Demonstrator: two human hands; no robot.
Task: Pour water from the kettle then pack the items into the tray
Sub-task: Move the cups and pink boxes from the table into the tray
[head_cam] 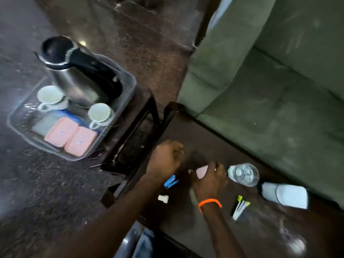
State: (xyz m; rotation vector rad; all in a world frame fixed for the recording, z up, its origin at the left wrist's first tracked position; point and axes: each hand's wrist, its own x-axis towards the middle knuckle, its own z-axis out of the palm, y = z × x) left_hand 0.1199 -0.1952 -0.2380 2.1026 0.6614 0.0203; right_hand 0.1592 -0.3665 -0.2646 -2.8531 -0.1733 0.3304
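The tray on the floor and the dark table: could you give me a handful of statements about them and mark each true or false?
1. The kettle stands inside the clear tray. True.
2. Both white cups are out on the dark table. False: both sit in the tray beside the kettle.
3. The right hand is closed on a pink item. True.
4. The water bottle is already packed in the tray. False: it is on the table, right of the right hand.
5. Two pink boxes lie side by side in the tray. True.
6. The left hand holds the blue clip. False: the clip lies on the table below that fist.
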